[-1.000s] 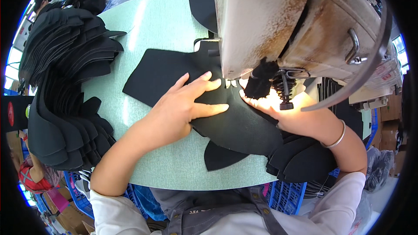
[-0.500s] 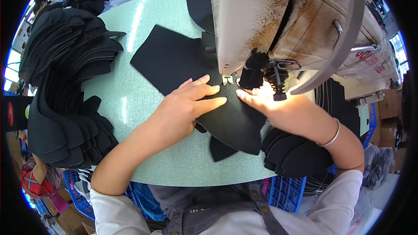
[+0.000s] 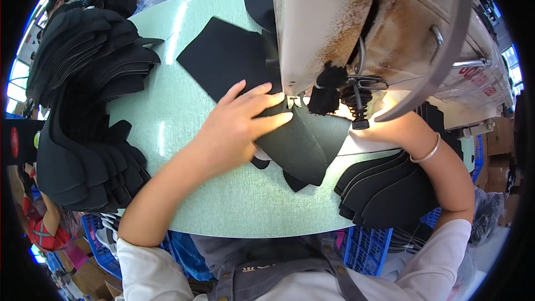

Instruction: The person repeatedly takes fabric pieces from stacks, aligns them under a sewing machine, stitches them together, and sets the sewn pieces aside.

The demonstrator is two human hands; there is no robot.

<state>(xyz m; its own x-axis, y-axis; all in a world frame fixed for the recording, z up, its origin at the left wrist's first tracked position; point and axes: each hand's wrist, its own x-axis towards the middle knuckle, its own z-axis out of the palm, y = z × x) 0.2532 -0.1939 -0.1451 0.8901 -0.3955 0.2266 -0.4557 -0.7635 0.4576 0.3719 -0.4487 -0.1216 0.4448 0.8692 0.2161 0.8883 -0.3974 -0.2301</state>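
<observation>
Black shaped fabric pieces lie under the needle area of a worn, cream-coloured sewing machine. A broad pointed end of the black material reaches out to the far left of the needle. My left hand rests on the material with fingers spread, the fingertips close to the presser foot. To the right of the needle, my right hand is beside the machine's thread tension spring; its fingers are hidden by machine parts and bright lamp glare.
Tall stacks of black cut pieces stand along the left of the pale green table. A fanned pile of black pieces lies at the right. Blue plastic crates sit below the front edge. Another person is at far left.
The black material has shifted away from me and turned, its near tip swinging in. My left hand moved slightly with it. My right hand has drawn off the material to the right, behind the spring.
</observation>
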